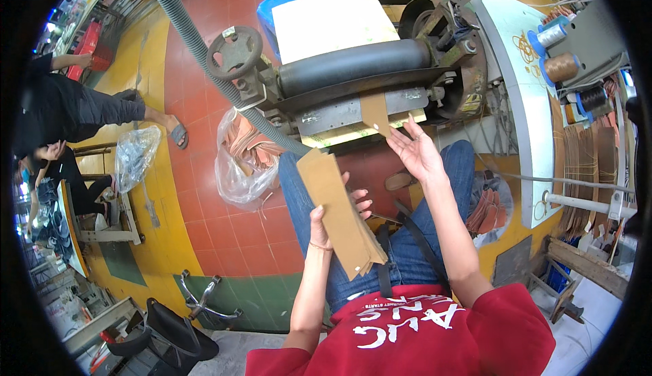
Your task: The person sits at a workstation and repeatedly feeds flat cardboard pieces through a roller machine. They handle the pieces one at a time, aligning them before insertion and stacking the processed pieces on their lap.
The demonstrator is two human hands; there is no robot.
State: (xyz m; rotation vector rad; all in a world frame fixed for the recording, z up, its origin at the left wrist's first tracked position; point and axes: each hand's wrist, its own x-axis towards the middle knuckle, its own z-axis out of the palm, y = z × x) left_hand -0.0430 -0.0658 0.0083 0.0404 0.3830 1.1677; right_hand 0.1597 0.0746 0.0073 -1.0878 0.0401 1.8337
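Observation:
My left hand (320,232) is wrapped round a stack of tan leather pieces (339,206), long flat strips held above my lap, thumb on the top face and fingers round the far edge. A single tan leather piece (375,112) lies on the metal feed plate (333,112) of a roller machine, its far end under the machine's edge. My right hand (418,152) is beside the near end of that piece, palm up with fingers stretched out. Whether its fingertips touch the leather I cannot tell. Above the plate runs the dark roller (353,65).
A handwheel (234,52) and grey hose (183,23) stand left of the roller. Plastic bags of leather pieces (248,148) sit on the floor at both sides. A white table (506,57) with thread spools (561,67) is on the right. Other people are at the left.

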